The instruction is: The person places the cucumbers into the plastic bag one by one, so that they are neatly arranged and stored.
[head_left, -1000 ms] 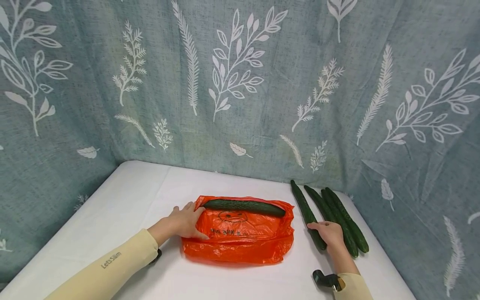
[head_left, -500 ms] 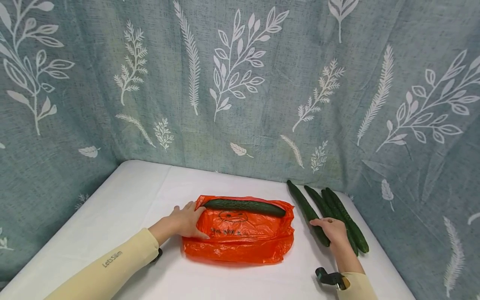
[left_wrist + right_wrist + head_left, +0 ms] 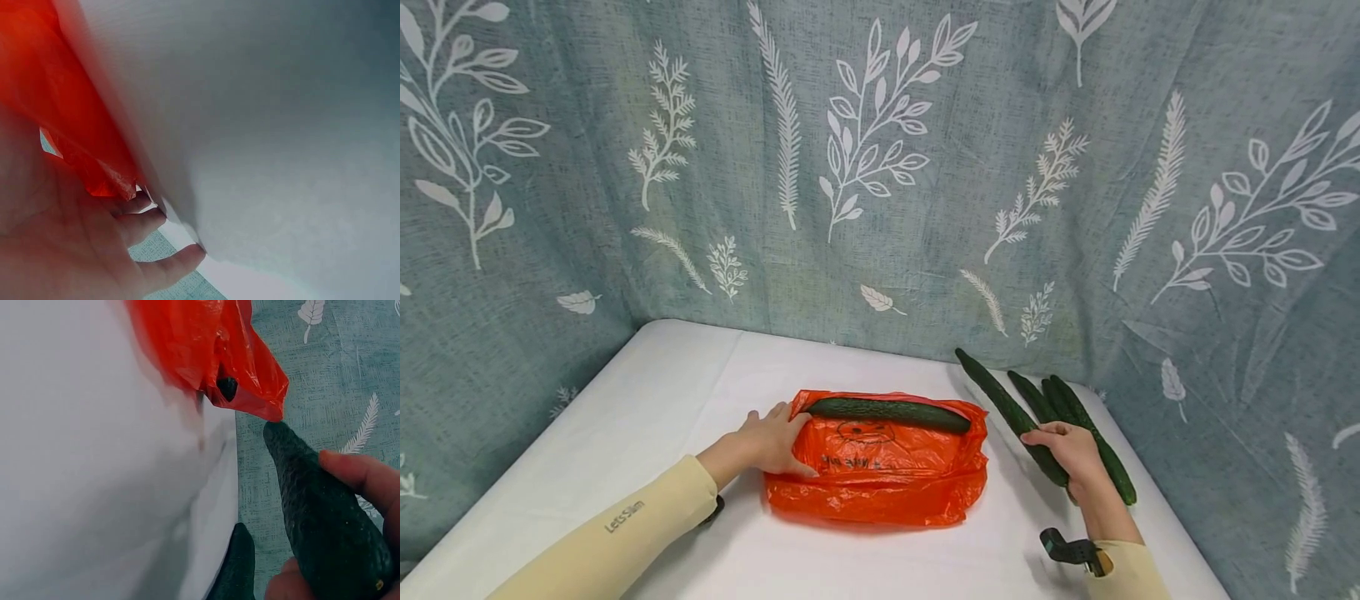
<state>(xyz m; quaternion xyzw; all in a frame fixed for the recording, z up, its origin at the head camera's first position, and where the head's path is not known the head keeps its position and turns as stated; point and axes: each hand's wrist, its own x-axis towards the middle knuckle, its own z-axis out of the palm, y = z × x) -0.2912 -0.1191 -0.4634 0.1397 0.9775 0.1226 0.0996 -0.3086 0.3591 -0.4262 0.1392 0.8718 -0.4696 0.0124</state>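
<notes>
My right hand (image 3: 1070, 454) grips a long dark green cucumber (image 3: 992, 387) near its lower end, thumb on one side and fingers on the other. The right wrist view shows this cucumber (image 3: 331, 531) close up, its far tip pointing towards the bag's end. An orange-red plastic bag (image 3: 880, 502) lies on the table with another cucumber (image 3: 887, 411) lengthwise along its upper side. My left hand (image 3: 772, 446) rests spread at the bag's left end. In the left wrist view its fingers (image 3: 172, 265) stretch out beside the plastic, fingertips at the white surface.
Three more cucumbers (image 3: 1108, 454) lie side by side near the right edge of the white table (image 3: 730, 542), partly covered by my right hand. A patterned blue-green curtain (image 3: 737, 150) stands behind the table and along both sides.
The right hand has shifted slightly right, turning the gripped cucumber so that its far end swings left and upward in view. The left hand and the bag stay put.
</notes>
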